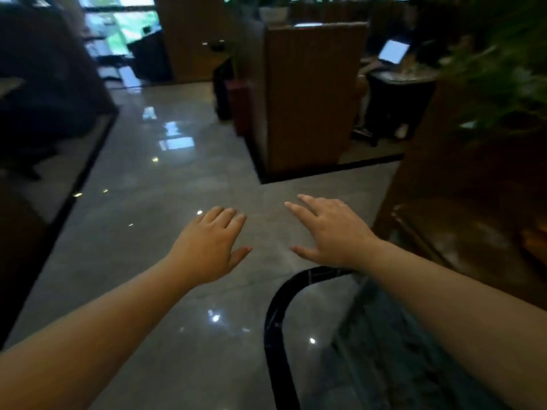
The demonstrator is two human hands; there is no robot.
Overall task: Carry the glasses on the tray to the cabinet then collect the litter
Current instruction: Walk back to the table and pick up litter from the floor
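From the head camera, both bare arms reach forward over a glossy grey tiled floor [165, 179], palms down: the left hand [207, 247] is flat with its fingers close together and holds nothing, and the right hand [331, 235] is spread wide and is likewise empty. No tray, glasses or litter show anywhere in this view, so where the task's things stand cannot be told; the hands appear to be between jobs, probably walking toward one of them. The likeliest trouble is underfoot: the polished floor throws bright reflections and looks slippery. A curved black border strip [275, 335] edges a darker patterned surface just below the right forearm, and a dark brown wooden bench [461, 241] sits close on the right, either of which could catch a foot or hip. The whole picture is blurred, suggesting quick movement, which raises that risk.
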